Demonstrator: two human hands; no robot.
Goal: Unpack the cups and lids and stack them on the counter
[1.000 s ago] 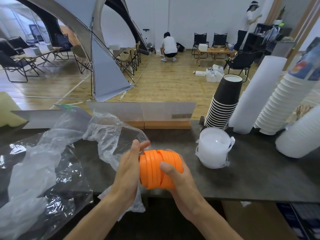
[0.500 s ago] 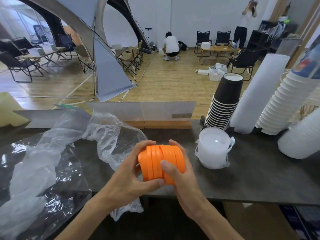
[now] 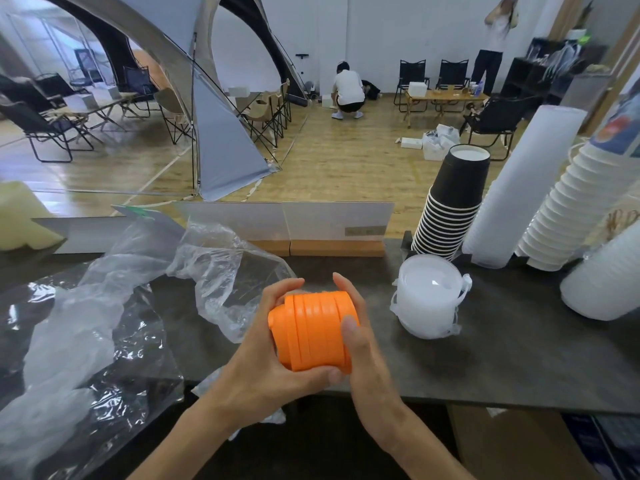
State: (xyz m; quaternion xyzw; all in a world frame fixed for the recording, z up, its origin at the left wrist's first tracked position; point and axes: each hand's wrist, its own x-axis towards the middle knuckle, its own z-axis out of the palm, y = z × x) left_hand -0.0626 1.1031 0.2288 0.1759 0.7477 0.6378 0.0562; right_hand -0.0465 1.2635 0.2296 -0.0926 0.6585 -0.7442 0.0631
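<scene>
Dark desk (image 3: pixel 519 358), near edge: left hand (image 3: pixel 277 355) and right hand (image 3: pixel 360 341) clasp sideways orange lids (image 3: pixel 315 330); uneven squeeze could spill them floorward.

Beyond my counter's edge, a wooden plank floor (image 3: pixel 346 168) stretches to a plain white wall (image 3: pixel 381 29). On my left, a grey arched tent (image 3: pixel 221 147) stands with folding chairs (image 3: pixel 52 129) around it. By the far wall, black chairs (image 3: pixel 450 77) flank a low wooden table (image 3: pixel 446 97); one person (image 3: pixel 346 91) crouches nearby, another stands at dark shelves (image 3: pixel 540 74).
</scene>
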